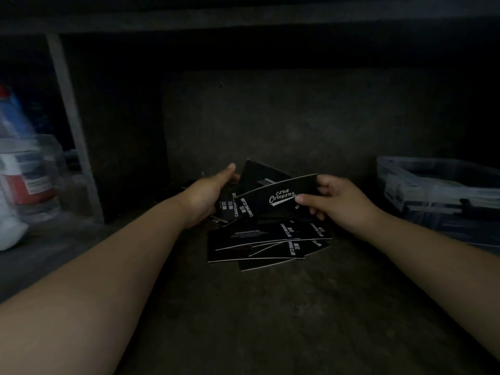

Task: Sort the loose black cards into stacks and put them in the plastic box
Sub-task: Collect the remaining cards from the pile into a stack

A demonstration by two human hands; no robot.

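Black card (276,200) | lies left-right between hands | right hand (341,205) pinches it | left hand (205,194) grips stack (230,206) | box (392,182) beyond right hand

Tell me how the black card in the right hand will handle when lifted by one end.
Probably fairly stiff: the card reaches out from the right hand without drooping. Likely light, since a pinch at one end carries it. Possibly slippery: the cards in the pile lie askew.
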